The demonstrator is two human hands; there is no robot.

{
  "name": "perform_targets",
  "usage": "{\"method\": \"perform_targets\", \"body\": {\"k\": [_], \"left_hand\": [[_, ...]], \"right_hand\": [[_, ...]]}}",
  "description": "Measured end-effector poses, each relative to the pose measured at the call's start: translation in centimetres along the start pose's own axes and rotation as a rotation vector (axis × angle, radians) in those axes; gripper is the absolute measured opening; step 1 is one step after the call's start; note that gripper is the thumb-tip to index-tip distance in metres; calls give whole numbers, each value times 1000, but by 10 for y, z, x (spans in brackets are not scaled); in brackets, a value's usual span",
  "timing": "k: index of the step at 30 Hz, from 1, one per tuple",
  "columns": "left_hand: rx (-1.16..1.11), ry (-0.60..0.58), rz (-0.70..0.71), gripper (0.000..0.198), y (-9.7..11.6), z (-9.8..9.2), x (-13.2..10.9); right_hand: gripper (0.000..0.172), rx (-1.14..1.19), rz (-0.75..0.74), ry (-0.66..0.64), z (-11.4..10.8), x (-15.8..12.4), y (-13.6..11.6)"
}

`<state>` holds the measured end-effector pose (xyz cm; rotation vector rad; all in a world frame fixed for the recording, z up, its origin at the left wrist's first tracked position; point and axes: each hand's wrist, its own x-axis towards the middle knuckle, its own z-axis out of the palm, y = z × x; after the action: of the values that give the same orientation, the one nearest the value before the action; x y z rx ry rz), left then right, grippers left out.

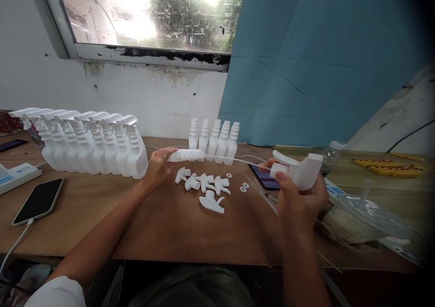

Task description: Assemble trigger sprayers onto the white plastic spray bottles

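My left hand (161,165) is closed around a white plastic bottle (186,155), tipped on its side with its neck toward the right. In my right hand (301,196) is a white trigger sprayer head (304,171). A thin dip tube (238,161) runs from the sprayer to the bottle's neck; whether its end is inside the mouth I cannot tell. Below lie several loose trigger sprayer heads (212,202) on the brown table. White ring washers (243,188) and thin loose tubes (260,190) are between them and my right hand.
Several white bottles (213,141) stand against the wall. A row of bottles with sprayers fitted (98,146) is at left, near a charging phone (38,201) and a power strip (16,176). On the right are another phone (263,177), a lidded cup (363,216) and a clear bottle (333,155).
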<state>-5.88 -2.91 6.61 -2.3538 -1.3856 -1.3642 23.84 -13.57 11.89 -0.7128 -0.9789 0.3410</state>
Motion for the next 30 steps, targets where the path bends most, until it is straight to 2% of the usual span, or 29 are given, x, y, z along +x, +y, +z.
{"method": "perform_targets", "body": {"k": [3,4,7,10,13,16,18,22,24,27,30], "left_hand": [[-135,-128,106,41,30,-22,-17],[-199,-175,103,42,43,-30,-26],[-373,-318,48,44,81,-52,-58],[-491,-433,-44,43,102,-59,-80],[-523,-438,-134,40,103,-50,-83],[-545,-396,-201,40,92,-35,-77],[-584,-370,-233,40,84,-25,-76],[-646,-325,-243,35,69,-7,-81],[-635,-299,-246,33,65,-1,-83],[-639,-329,-263,34,62,-1,-79],[-682,-412,-211,34,64,-16,-64]], "right_hand": [[30,-180,65,-172,-8,-4,-8],[29,-229,77,-248,-10,-5,-12],[27,-273,112,-433,-13,-7,-22],[33,-170,255,-482,-9,-8,-18],[36,-2,356,-407,6,-8,-2],[29,126,362,-388,28,-5,12],[31,173,345,-452,44,-1,14],[34,195,370,-746,67,8,5],[32,169,374,-853,75,9,0],[30,155,344,-888,82,4,3],[31,273,381,-843,85,-9,15]]}}
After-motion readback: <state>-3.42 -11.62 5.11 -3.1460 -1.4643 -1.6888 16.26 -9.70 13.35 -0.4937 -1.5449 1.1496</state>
